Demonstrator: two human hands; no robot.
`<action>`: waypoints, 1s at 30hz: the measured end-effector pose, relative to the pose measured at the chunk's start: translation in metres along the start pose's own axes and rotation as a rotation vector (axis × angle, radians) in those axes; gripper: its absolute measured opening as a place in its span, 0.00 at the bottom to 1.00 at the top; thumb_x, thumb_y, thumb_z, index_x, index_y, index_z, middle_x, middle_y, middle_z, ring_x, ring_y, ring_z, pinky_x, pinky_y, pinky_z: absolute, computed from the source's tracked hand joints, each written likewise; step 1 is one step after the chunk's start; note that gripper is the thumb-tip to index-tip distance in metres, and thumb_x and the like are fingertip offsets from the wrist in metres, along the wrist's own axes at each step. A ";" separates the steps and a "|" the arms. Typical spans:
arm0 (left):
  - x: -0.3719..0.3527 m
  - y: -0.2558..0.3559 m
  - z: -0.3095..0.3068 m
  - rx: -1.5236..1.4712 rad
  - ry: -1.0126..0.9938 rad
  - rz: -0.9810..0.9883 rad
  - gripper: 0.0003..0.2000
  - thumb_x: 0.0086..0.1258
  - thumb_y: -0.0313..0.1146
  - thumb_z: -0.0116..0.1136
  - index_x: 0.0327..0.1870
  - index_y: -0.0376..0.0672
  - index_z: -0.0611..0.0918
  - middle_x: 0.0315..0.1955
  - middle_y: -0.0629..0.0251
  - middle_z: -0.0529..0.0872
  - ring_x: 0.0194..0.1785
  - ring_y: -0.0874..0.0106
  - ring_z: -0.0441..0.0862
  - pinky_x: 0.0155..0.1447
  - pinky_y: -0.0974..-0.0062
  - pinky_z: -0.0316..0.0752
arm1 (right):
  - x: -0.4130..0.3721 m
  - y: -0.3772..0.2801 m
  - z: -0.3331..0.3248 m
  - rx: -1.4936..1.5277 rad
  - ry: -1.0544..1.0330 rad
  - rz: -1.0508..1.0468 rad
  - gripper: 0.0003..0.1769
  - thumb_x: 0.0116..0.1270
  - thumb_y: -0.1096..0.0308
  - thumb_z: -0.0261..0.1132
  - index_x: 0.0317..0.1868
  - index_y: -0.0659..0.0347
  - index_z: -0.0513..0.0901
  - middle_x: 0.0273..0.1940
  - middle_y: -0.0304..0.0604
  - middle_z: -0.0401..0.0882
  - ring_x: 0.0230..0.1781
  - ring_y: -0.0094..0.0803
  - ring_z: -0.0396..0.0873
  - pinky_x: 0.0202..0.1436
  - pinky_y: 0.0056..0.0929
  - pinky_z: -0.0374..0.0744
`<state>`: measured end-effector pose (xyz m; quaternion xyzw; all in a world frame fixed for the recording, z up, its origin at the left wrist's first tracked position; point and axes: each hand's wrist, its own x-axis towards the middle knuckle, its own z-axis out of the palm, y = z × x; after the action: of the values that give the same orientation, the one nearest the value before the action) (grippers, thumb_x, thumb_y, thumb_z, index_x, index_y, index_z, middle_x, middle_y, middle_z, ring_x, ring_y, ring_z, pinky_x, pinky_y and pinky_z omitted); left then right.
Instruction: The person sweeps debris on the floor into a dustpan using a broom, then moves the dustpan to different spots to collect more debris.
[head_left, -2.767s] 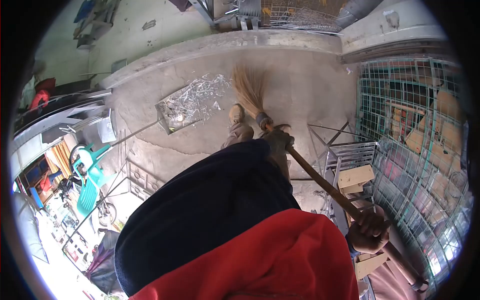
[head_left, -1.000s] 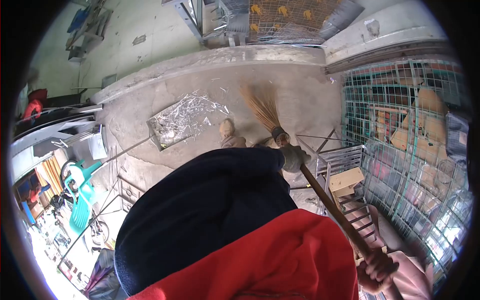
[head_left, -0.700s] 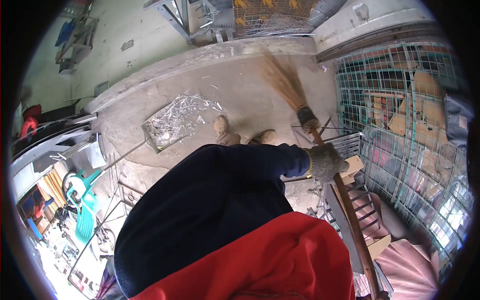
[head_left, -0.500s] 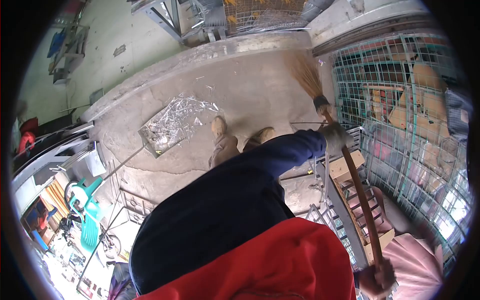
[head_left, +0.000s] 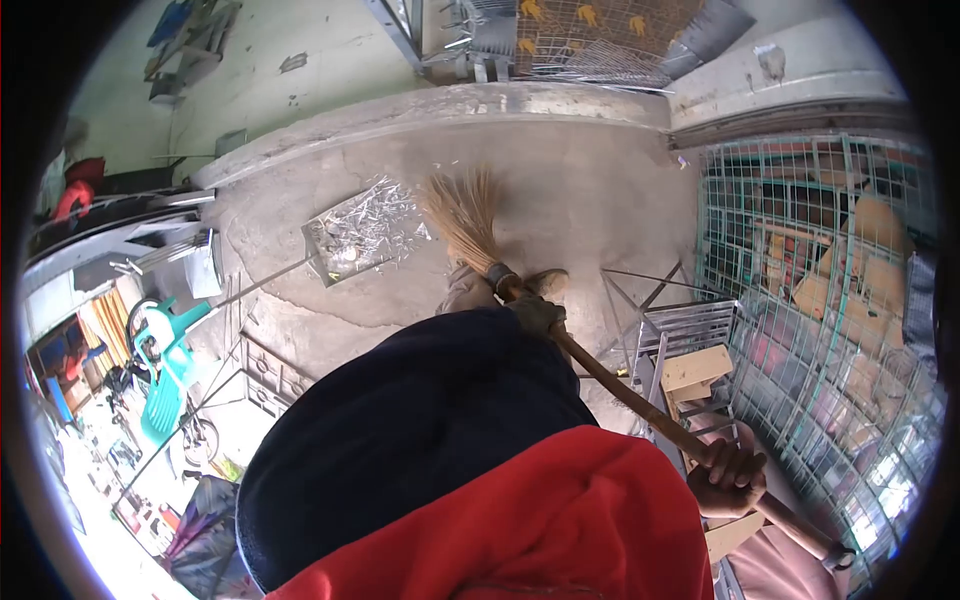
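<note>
A long-handled broom [head_left: 628, 397] slants across the view, its straw bristles over the floor beside a pile of thin shiny scraps [head_left: 375, 222]. My left hand [head_left: 538, 314], in what looks like a dark glove, is closed round the handle just below the bristle binding. Further down the handle, my right hand [head_left: 728, 480] wraps round it near its end. The scraps lie in and around a flat dustpan [head_left: 322, 262], whose long thin handle reaches to the left. My shoe [head_left: 547, 284] shows partly behind my left arm.
Green wire mesh [head_left: 800, 300] stands along the right, with boxes behind it. A metal rack [head_left: 690, 325] and cardboard [head_left: 697, 368] are near my right hand. A teal plastic chair [head_left: 168, 370] stands at left. A raised concrete ledge [head_left: 450, 105] borders the floor.
The broom's bristles have swept left from near the mesh toward the scrap pile. My left hand has moved left with the handle; my right hand has risen in view.
</note>
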<state>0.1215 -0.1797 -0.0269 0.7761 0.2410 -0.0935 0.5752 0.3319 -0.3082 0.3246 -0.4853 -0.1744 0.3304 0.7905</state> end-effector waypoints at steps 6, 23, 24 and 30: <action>-0.039 0.123 -0.091 0.293 0.171 0.270 0.12 0.58 0.41 0.63 0.34 0.46 0.76 0.27 0.59 0.83 0.36 0.58 0.83 0.41 0.58 0.75 | -0.023 -0.129 0.032 -0.105 -0.131 -0.207 0.25 0.72 0.55 0.50 0.15 0.44 0.56 0.11 0.23 0.49 0.09 0.17 0.50 0.22 0.21 0.57; -0.148 -0.111 -0.204 0.132 0.808 -0.028 0.09 0.61 0.36 0.60 0.34 0.41 0.77 0.31 0.54 0.81 0.38 0.53 0.80 0.44 0.59 0.73 | -0.009 0.094 0.256 -0.180 -0.878 0.066 0.17 0.69 0.59 0.57 0.21 0.51 0.69 0.18 0.31 0.65 0.17 0.26 0.65 0.32 0.29 0.69; -0.126 -0.120 -0.189 0.153 0.839 0.012 0.09 0.61 0.35 0.60 0.33 0.41 0.76 0.30 0.54 0.80 0.37 0.53 0.79 0.43 0.59 0.73 | -0.011 0.097 0.256 -0.259 -0.989 0.072 0.18 0.69 0.58 0.57 0.21 0.51 0.69 0.18 0.32 0.66 0.18 0.29 0.66 0.33 0.33 0.69; -0.057 -0.043 -0.159 0.193 0.564 0.142 0.08 0.59 0.35 0.57 0.37 0.45 0.77 0.35 0.59 0.83 0.43 0.56 0.82 0.51 0.58 0.73 | -0.039 0.038 0.232 -0.243 -0.638 -0.083 0.18 0.70 0.62 0.55 0.20 0.51 0.65 0.18 0.29 0.64 0.17 0.21 0.61 0.30 0.28 0.65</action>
<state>0.0307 -0.0358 0.0116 0.8375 0.3264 0.1434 0.4141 0.1522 -0.1718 0.4013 -0.4406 -0.4703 0.4099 0.6455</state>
